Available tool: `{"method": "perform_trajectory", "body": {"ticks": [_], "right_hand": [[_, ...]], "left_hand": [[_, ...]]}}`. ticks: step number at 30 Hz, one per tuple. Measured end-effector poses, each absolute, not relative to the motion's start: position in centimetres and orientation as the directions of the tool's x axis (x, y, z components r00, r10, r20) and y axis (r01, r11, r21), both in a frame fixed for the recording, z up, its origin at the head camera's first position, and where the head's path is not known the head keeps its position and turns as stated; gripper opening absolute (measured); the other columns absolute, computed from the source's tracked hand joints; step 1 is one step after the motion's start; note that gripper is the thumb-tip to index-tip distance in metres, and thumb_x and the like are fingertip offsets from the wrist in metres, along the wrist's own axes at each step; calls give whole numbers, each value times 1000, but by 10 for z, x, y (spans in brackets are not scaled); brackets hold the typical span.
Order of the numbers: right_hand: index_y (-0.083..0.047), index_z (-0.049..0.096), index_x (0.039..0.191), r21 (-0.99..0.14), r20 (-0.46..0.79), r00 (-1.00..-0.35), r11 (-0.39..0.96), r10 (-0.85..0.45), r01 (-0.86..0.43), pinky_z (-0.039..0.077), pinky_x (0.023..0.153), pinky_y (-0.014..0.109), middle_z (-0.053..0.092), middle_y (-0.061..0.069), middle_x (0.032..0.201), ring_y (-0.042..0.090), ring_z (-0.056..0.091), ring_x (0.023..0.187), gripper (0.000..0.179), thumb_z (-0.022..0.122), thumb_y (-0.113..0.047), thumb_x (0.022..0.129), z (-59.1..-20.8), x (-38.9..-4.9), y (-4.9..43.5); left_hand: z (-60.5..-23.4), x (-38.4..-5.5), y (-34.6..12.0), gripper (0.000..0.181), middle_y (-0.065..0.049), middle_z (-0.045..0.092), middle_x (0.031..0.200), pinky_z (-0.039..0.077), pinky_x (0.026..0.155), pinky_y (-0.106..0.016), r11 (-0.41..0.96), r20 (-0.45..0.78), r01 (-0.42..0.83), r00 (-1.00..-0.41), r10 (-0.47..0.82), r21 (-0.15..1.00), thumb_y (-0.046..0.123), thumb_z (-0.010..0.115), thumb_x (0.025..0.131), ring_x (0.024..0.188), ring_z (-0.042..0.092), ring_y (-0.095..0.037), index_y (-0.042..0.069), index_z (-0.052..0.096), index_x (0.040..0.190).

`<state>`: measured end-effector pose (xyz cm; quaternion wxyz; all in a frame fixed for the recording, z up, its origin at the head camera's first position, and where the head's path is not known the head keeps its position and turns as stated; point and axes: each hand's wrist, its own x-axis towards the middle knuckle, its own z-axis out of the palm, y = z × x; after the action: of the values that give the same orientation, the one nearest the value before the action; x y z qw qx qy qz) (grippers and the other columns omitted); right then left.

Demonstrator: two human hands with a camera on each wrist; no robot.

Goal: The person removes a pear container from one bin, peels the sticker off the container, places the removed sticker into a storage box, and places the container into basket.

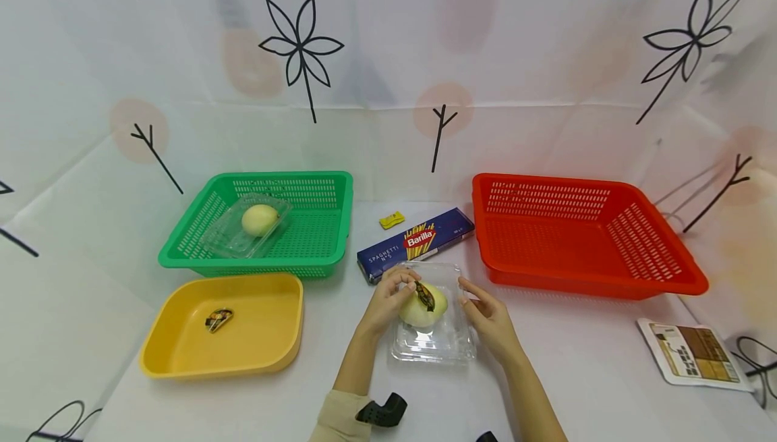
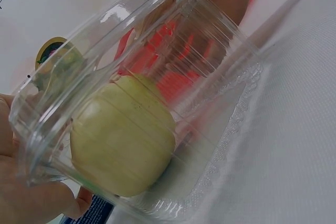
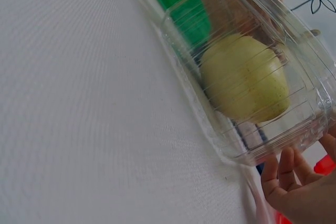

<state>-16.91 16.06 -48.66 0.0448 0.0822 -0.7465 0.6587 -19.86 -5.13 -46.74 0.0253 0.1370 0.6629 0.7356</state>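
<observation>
A clear plastic clamshell box stands on the white cloth in front of me. A round, pale yellow-green fruit is inside, visible through the ribbed plastic. Over the fruit in the head view is a small dark oval label with a gold edge. My left hand grips the box's far left corner, its fingertips close beside that label. On the right side, my right hand holds the rim between thumb and fingers; the fingertips show at the edge in the right wrist view.
Behind lie a blue Barilla spaghetti box and a yellow packet. At left, a green basket holds another boxed fruit; a yellow tray holds a small dark-and-gold item. At right are a red basket and a flat pouch.
</observation>
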Motion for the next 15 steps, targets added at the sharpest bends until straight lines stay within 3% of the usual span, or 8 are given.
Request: {"method": "perform_trajectory", "body": {"ticks": [15], "right_hand": [[3, 52, 131, -973, 187, -980, 123, -73, -195, 49, 75, 17, 58, 5, 124, 13, 62, 92, 40, 58, -8, 92, -488, -170, 162]], "left_hand": [[-468, -199, -52, 17, -25, 53, 115, 12, 113, -48, -121, 151, 127, -964, 220, 985, -3, 52, 88, 131, 28, -28, -19, 54, 92]]}}
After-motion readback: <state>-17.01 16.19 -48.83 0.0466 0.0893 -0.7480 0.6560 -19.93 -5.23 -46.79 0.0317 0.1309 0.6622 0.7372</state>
